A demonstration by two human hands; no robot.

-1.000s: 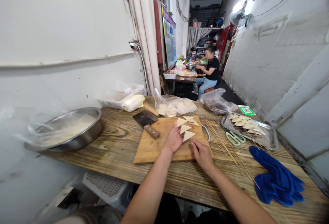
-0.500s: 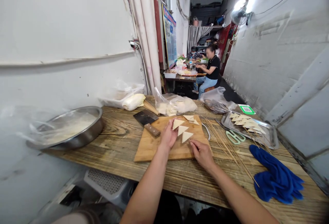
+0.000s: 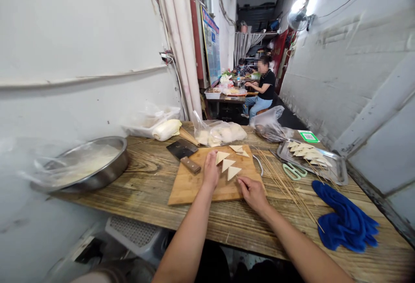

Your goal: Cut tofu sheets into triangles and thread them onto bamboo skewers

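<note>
Skewer (image 3: 228,166) with three pale triangles on it is up over the near-right half of the cutting board (image 3: 191,191), tilted, in front of the person. Right hand (image 3: 254,193) pinches the stick's lower end between thumb and forefinger, above the board's right part. Left hand (image 3: 211,169) is by the top triangle, over the middle of the board, fingertips close to it; can't tell if they pinch the tip or just steady it. Done so far: three triangles threaded here, plus a batch of loaded sticks (image 3: 306,152) on the metal tray (image 3: 341,170), right of the board. Left, as far as visible: a few loose triangles (image 3: 239,149) at the board's far edge, bare sticks (image 3: 285,184) just right of the board. Can't tell whether three is a full stick, tray pieces overlap too much to count. Other stuff: cleaver (image 3: 182,148) at the board's far-left corner, handle on it; plastic bag (image 3: 221,134) of pale pieces just beyond the board; scissors (image 3: 294,171) right of it, between bare sticks and tray; blue cloth (image 3: 346,221) further right and nearer the person; steel basin (image 3: 112,168) well left of the board
</note>
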